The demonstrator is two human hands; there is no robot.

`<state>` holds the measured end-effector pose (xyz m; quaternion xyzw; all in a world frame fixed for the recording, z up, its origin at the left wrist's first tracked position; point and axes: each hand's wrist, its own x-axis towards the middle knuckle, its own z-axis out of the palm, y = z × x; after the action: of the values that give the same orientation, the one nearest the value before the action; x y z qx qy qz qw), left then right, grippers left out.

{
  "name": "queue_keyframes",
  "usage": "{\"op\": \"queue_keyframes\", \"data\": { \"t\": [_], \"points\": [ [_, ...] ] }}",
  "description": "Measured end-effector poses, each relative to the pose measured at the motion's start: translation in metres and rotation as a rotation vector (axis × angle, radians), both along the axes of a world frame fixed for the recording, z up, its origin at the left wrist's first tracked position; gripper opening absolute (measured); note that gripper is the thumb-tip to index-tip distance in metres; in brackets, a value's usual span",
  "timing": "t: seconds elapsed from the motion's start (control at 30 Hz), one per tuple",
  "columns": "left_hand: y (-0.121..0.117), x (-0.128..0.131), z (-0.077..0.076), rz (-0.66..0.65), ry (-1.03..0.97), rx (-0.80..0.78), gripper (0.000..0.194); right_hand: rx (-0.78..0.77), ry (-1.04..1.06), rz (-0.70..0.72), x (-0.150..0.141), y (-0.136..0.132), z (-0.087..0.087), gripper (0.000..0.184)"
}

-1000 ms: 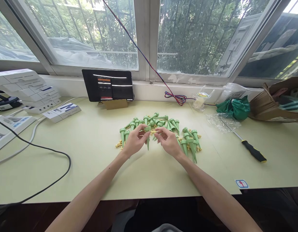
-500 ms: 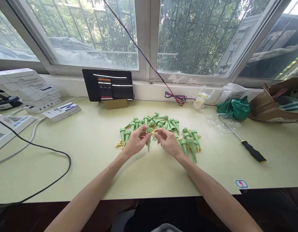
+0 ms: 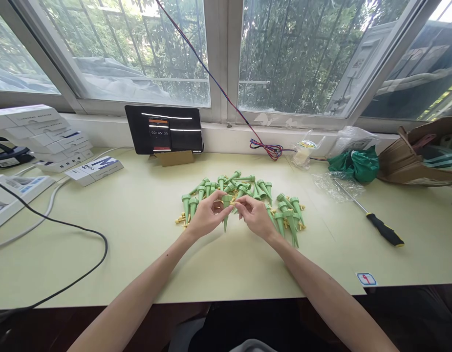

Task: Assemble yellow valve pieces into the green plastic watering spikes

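Observation:
My left hand (image 3: pixel 208 215) is closed on a green plastic watering spike (image 3: pixel 226 201), held upright with its capped end up and its point down. Close beside it, my right hand (image 3: pixel 254 214) pinches a small yellow plastic piece (image 3: pixel 233 203) between thumb and fingertips. That piece is at the side of the spike, just under the cap; whether it sits in the spike I cannot tell. Behind both hands lies a pile of green spikes (image 3: pixel 244 187), more of them to the right (image 3: pixel 290 220). Small yellow pieces (image 3: pixel 181 218) are scattered under and around them.
A screwdriver (image 3: pixel 385 230) lies at the right near a green bag (image 3: pixel 355 164) and a cardboard box (image 3: pixel 412 156). A tablet (image 3: pixel 165 129) stands by the window. White boxes (image 3: pixel 42 132) are stacked at the left, with a black cable (image 3: pixel 97 234) across the table.
The right hand's fingers have shifted slightly, and the yellow piece's angle against the spike differs a little. The left hand keeps hold of the spike in nearly the same spot.

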<state>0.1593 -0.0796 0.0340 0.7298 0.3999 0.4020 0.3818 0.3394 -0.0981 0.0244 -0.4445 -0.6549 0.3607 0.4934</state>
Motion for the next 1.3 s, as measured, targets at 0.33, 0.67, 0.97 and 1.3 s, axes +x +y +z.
{"op": "queue_keyframes", "data": {
  "t": [0.33,0.67,0.97,1.3],
  "points": [
    [0.0008,-0.0004,-0.0008,-0.012,0.006,0.007,0.031,0.02,-0.104,-0.002,0.0018,0.0008,-0.0006,0.035],
    [0.0014,-0.0003,-0.0013,-0.024,-0.008,0.012,0.031,-0.023,-0.088,-0.005,0.0011,0.0005,0.0,0.054],
    [0.0019,-0.0009,-0.001,-0.008,-0.014,0.015,0.028,-0.062,0.18,0.119,-0.0007,0.0026,-0.0049,0.032],
    [0.0031,-0.0007,-0.0019,-0.014,-0.061,-0.003,0.03,-0.05,0.229,0.135,0.0004,0.0026,-0.0047,0.028]
  ]
}}
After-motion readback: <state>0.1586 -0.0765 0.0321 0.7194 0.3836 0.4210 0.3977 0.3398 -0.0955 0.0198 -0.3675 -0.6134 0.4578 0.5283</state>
